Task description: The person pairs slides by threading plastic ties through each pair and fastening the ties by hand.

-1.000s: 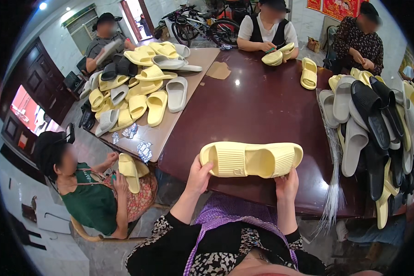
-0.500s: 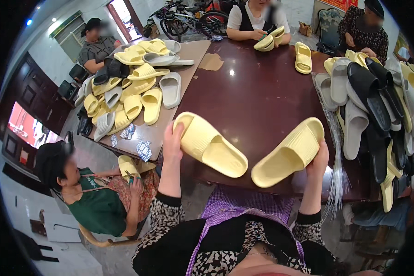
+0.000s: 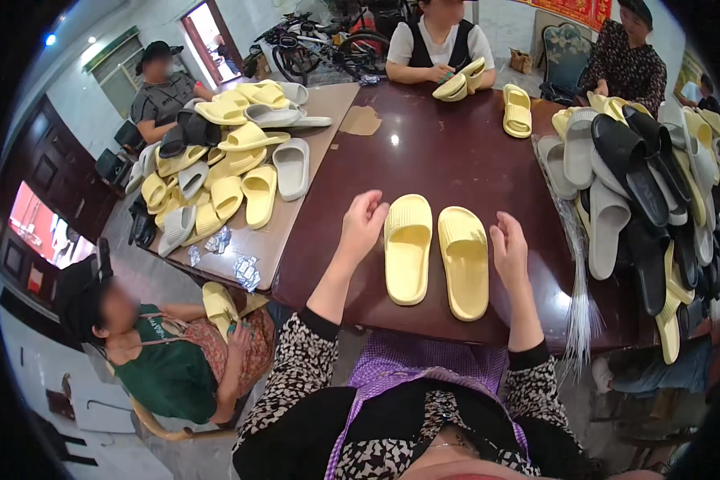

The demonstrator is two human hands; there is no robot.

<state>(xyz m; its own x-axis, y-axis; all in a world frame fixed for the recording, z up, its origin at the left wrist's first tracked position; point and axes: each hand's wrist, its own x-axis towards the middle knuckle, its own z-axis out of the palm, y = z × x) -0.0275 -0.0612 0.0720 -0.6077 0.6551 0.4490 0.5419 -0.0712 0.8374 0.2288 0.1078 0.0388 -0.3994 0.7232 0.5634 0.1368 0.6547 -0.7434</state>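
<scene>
Two yellow slide sandals lie side by side on the dark red table (image 3: 440, 152) in front of me, toes pointing away. The left sandal (image 3: 408, 280) stands almost straight, and the right sandal (image 3: 466, 288) sits slightly nearer and a little turned. Just left of the pair is my left hand (image 3: 363, 224), its fingers loosely bent and apart, holding nothing. On the other side my right hand (image 3: 510, 244) is raised beside the right sandal, fingers apart, with nothing in it. Ribbed straps cross both sandals.
A heap of yellow, grey and black slides (image 3: 216, 152) covers the left table; another pile (image 3: 624, 176) rises at the right, beside a bundle of clear strands (image 3: 578, 296). One yellow slide (image 3: 518, 112) lies far back. Several people sit around, one (image 3: 176, 352) close at left holding a slide.
Both sandals, held up and tilted in my two hands before, now lie together on the table. My hands have let go and moved inward beside them.
</scene>
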